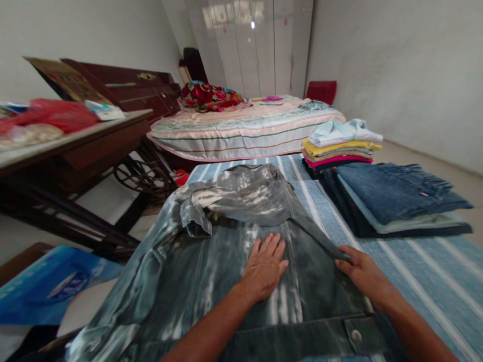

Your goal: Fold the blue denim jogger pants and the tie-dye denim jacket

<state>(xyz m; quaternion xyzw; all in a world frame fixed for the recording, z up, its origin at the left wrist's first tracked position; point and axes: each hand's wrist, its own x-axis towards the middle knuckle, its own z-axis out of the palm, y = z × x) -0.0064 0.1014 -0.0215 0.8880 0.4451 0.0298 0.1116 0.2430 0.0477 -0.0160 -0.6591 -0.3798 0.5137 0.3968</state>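
Note:
A grey-green denim jacket [226, 261] with pale streaks lies spread on a blue striped bed cover, its collar end away from me. One sleeve is folded across the upper part; the other stretches down the left side. My left hand [266, 266] rests flat on the middle of the jacket, fingers extended. At the jacket's right edge, my right hand [358, 271] pinches the cloth between thumb and fingers. A metal button shows on the waistband near the bottom right.
Right of the jacket lie folded jeans [396, 191] and a stack of folded shirts [339, 148]. A sewing-machine table [75, 146] with a red plastic bag [56, 114] stands left, above a blue package [56, 286]. Another bed [241, 133] is behind, before a wardrobe [252, 55].

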